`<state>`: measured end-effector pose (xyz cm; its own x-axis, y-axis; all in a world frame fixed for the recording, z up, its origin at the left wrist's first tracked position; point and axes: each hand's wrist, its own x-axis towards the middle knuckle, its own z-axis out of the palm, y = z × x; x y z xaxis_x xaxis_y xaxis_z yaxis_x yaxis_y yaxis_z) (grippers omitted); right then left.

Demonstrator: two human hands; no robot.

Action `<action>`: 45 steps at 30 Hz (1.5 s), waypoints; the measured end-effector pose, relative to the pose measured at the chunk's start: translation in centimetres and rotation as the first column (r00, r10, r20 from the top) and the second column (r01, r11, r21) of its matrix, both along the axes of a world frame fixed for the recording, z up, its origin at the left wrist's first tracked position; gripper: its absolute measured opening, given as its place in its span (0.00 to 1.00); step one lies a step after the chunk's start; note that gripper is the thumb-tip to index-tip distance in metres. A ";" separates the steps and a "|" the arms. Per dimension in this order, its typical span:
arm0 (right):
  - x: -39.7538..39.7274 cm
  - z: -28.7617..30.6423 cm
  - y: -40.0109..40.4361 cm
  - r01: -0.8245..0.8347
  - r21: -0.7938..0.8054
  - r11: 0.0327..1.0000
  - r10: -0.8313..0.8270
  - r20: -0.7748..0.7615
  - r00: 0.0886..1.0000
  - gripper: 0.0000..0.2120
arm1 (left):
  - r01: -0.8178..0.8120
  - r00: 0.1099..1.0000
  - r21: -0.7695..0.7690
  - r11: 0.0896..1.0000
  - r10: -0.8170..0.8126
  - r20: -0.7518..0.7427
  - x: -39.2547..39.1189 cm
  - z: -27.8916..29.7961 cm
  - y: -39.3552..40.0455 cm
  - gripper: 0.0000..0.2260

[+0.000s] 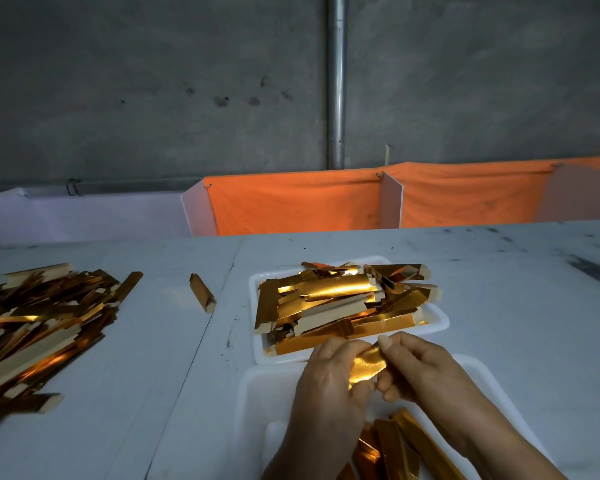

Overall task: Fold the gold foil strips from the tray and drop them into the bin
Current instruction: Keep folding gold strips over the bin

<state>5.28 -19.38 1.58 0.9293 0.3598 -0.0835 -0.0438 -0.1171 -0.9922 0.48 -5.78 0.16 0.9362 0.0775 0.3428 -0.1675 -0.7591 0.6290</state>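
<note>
A white tray (440, 322) on the table holds a heap of several flat gold foil strips (336, 296). Just in front of it, my left hand (329, 375) and my right hand (423, 368) both pinch one gold foil strip (368, 365), which is bent between the fingers. Below the hands stands a white bin (253, 393) with several folded gold strips (395, 445) lying in it, partly hidden by my forearms.
A large pile of folded gold strips (39, 327) covers the table's left side, with a single folded strip (202, 292) lying apart between the pile and the tray. Orange cloth partitions (291, 202) with white dividers stand behind the table's far edge.
</note>
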 end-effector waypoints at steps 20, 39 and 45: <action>0.3 1.7 -2.0 -0.177 -0.020 0.984 0.178 0.152 0.972 0.08 | 0.002 0.952 -0.669 0.743 -0.206 -0.226 -0.3 0.4 2.3 0.17; 0.7 0.6 -1.7 -0.212 -0.126 0.969 0.225 0.095 0.970 0.04 | 0.078 0.949 -0.270 0.960 -0.154 -0.274 -0.1 0.1 2.1 0.20; 1.0 0.9 -1.6 -0.168 0.303 0.938 0.239 -0.214 0.947 0.10 | 0.078 0.945 -0.347 0.935 -0.180 -0.274 -0.1 0.4 2.4 0.19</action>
<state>6.28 -20.95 2.43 0.7971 0.5802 -0.1672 -0.2924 0.1286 -0.9476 0.35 -3.41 0.60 0.9997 0.0083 0.0245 -0.0173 -0.4869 0.8733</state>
